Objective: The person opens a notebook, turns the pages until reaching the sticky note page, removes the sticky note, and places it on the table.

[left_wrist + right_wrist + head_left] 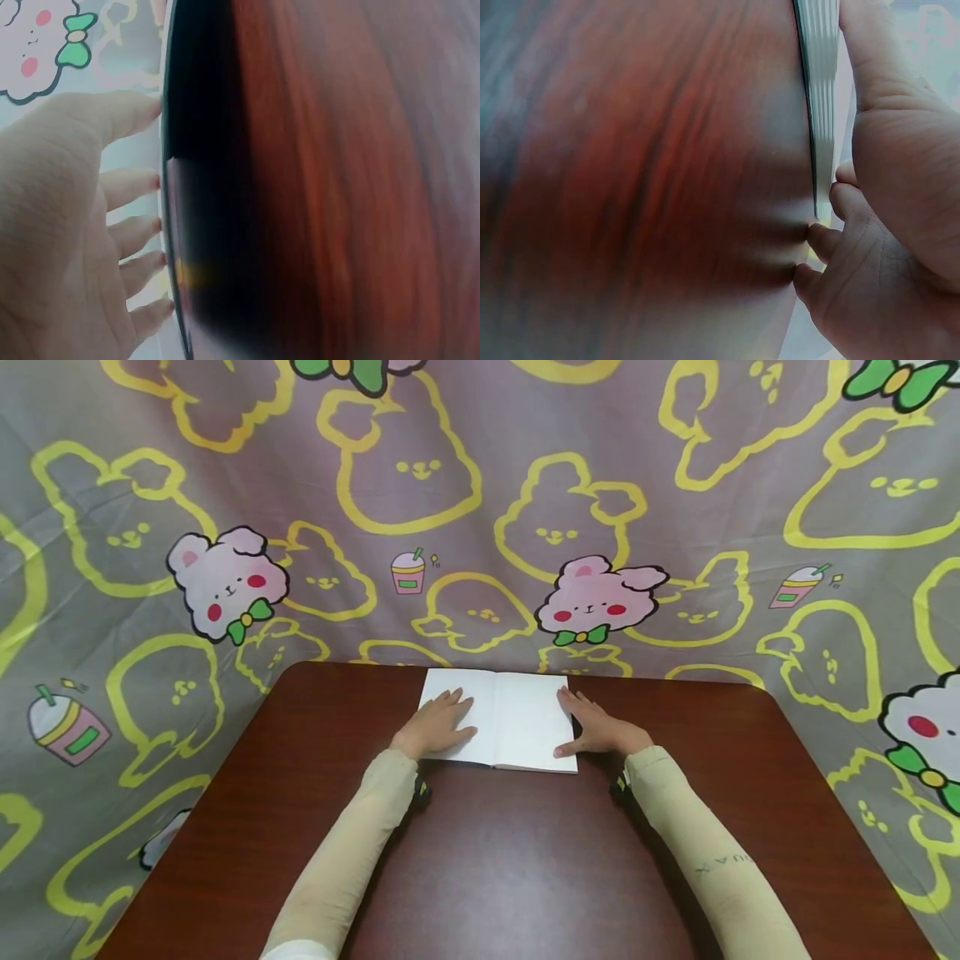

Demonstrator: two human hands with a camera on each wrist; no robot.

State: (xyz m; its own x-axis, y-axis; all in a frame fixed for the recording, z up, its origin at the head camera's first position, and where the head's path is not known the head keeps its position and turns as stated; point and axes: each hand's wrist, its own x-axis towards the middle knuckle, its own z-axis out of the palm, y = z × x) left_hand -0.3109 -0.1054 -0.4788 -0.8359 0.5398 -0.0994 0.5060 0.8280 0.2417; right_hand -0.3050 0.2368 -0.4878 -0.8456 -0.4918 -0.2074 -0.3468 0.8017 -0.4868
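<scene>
An open book (531, 720) with blank white pages lies near the back edge of the table, its centre fold running away from me. My left hand (437, 724) rests on the left page, fingers spread and thumb pointing toward the fold. In the left wrist view, the fingertips of the left hand (64, 202) meet the thin edge of that side. At the right page's outer edge is my right hand (602, 730), its thumb and a forward fingertip over the page. The right wrist view shows the thicker page stack (823, 97), with the lower fingers of the right hand (900, 195) past its corner, touching the table.
The dark reddish-brown table (510, 868) has a glossy surface with rounded back corners. A grey curtain (465, 443) with yellow outlines and cartoon rabbits hangs right behind and along both sides. Small black devices (619, 787) sit under both wrists.
</scene>
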